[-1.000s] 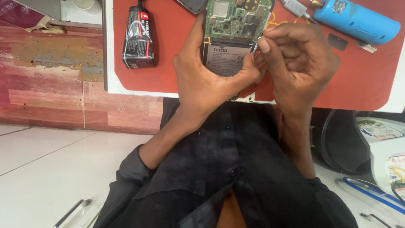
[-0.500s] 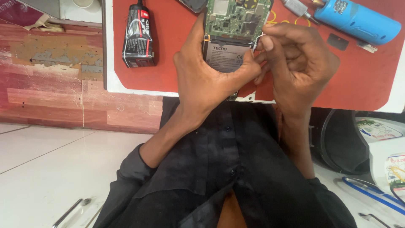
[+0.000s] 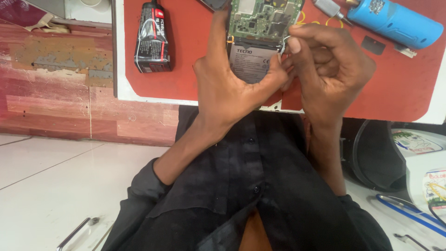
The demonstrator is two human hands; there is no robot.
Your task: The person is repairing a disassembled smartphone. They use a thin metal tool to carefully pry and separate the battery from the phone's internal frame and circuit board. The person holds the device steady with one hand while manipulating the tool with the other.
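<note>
An opened mobile phone (image 3: pixel 260 37) with its back cover off shows a green circuit board above a grey battery. My left hand (image 3: pixel 227 88) grips the phone from the left and below, thumb along its lower right edge. My right hand (image 3: pixel 330 69) is curled beside the phone's right edge, its fingertips pinching something small and pale there; what it is I cannot tell. Both hands work over a red mat (image 3: pixel 186 79) on a white table.
A black glue tube (image 3: pixel 152 39) lies on the mat to the left. A blue cylindrical tool (image 3: pixel 395 21) and a small dark square piece (image 3: pixel 373 45) lie at the upper right. Below, the floor holds blue-handled tools (image 3: pixel 409 211), a round black object (image 3: pixel 376 153) and a metal tool (image 3: pixel 74 232).
The phone and both hands have shifted slightly upward in view. My right fingertips stay at the phone's right edge.
</note>
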